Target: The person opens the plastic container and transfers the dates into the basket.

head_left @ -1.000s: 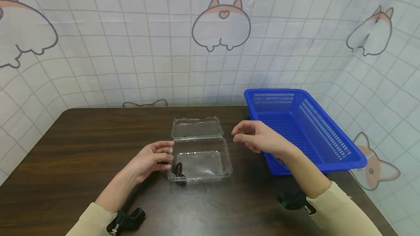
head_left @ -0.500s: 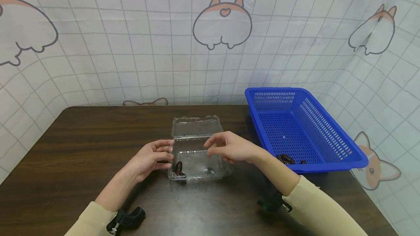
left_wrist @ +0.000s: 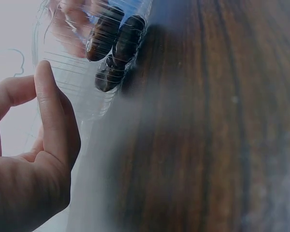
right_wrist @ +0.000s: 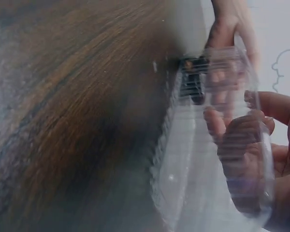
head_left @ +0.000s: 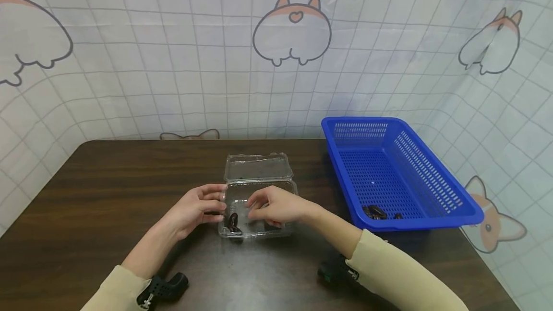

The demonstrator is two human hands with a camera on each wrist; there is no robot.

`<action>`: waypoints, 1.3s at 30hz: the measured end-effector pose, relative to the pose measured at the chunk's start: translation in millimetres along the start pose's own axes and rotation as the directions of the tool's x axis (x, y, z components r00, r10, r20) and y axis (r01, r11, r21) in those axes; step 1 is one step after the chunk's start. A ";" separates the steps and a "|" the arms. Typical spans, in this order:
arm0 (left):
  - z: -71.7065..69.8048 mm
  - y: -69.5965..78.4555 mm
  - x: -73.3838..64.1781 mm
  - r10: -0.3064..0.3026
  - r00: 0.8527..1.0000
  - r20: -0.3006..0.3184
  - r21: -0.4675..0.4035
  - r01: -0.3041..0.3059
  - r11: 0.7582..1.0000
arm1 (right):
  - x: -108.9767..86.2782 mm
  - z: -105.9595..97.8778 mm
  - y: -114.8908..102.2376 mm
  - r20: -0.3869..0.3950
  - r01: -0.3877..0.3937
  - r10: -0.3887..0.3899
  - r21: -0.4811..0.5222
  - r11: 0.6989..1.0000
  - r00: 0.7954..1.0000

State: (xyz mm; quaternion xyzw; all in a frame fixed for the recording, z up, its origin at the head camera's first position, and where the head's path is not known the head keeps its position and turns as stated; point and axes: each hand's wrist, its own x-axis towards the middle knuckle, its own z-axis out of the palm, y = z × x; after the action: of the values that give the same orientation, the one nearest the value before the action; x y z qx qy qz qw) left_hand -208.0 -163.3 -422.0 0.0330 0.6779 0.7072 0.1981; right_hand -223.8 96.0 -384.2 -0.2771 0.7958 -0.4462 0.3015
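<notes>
A clear hinged plastic box (head_left: 259, 229) stands on the table with its lid (head_left: 259, 168) folded back. Dark brown glossy dates (head_left: 233, 222) lie in its near left corner; the left wrist view shows several dates (left_wrist: 128, 38) through the wall. My left hand (head_left: 196, 210) rests its fingertips along the box's left side. Over the box, my right hand (head_left: 276, 205) reaches down inside with loosely bent fingers, right of the dates, and nothing shows between them. In the right wrist view the right hand (right_wrist: 285, 159) is partly seen through the plastic.
A blue perforated basket (head_left: 350, 181) stands at the right of the table (head_left: 129, 172), with a few dates (head_left: 375, 212) in its near left corner. Behind the table hangs a white gridded cloth (head_left: 194, 61) with cartoon dogs.
My right hand has moved left from beside the blue basket into the plastic box, bringing the basket's dates into view. The left hand has stayed at the box's side.
</notes>
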 end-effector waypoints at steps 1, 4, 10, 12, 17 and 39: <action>0.2 0.0 0.1 -0.001 1.000 0.001 0.003 0.001 1.000 | 1.9 1.4 0.4 0.002 -0.003 0.003 -0.004 1.000 1.000; 0.8 0.5 0.9 -0.001 1.000 0.006 0.006 0.001 1.000 | 7.6 4.4 2.5 0.005 -0.016 0.016 -0.008 1.000 1.000; 2.3 0.3 3.3 -0.003 1.000 0.014 0.005 0.003 1.000 | 17.4 11.5 6.9 -0.003 -0.041 0.041 -0.015 0.999 0.999; 2.0 0.4 3.4 -0.003 1.000 0.016 0.004 0.003 1.000 | 20.8 14.3 6.7 -0.012 -0.051 0.051 -0.024 0.998 0.999; 1.6 -1.1 3.4 -0.002 1.000 0.011 0.000 0.002 1.000 | 27.5 21.3 5.7 -0.035 -0.053 0.051 -0.055 0.997 0.998; 3.4 -2.6 4.8 0.003 1.000 0.012 -0.026 -0.003 1.000 | 34.9 30.5 8.0 -0.190 -0.017 -0.015 -0.161 0.987 0.982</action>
State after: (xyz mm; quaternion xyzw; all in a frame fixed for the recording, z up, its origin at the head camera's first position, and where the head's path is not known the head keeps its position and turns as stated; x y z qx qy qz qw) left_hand -210.7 -158.6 -425.3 0.0356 0.6674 0.7161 0.2014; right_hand -226.2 58.3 -412.1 -0.2563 0.8548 -0.4042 0.2005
